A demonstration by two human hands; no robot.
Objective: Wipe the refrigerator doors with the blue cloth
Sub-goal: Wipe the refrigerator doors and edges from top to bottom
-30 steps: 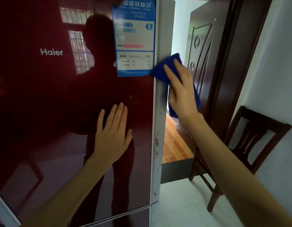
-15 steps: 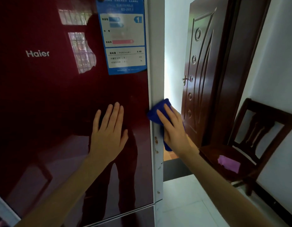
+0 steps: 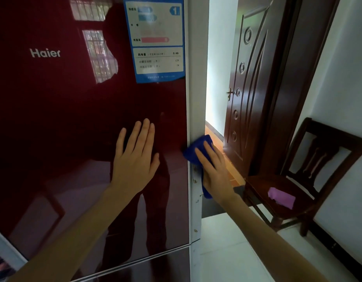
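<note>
The glossy dark red refrigerator door (image 3: 64, 119) fills the left of the head view, with a pale grey side edge (image 3: 196, 102) on its right. My left hand (image 3: 135, 159) lies flat on the red door, fingers apart, holding nothing. My right hand (image 3: 213, 169) presses the blue cloth (image 3: 196, 147) against the grey side edge, about level with my left hand. The cloth pokes out above and below my fingers. A seam to the lower door (image 3: 135, 261) runs near the bottom.
A blue and white energy label (image 3: 157, 41) is stuck at the door's upper right. A dark wooden door (image 3: 257, 88) stands open to the right. A dark wooden chair (image 3: 288, 192) against the white wall carries a purple cloth (image 3: 281, 197). Pale floor tiles (image 3: 227, 251) lie below.
My right hand has slid the blue cloth down the grey side edge, from beside the label to level with my left hand. My left hand has stayed flat on the door.
</note>
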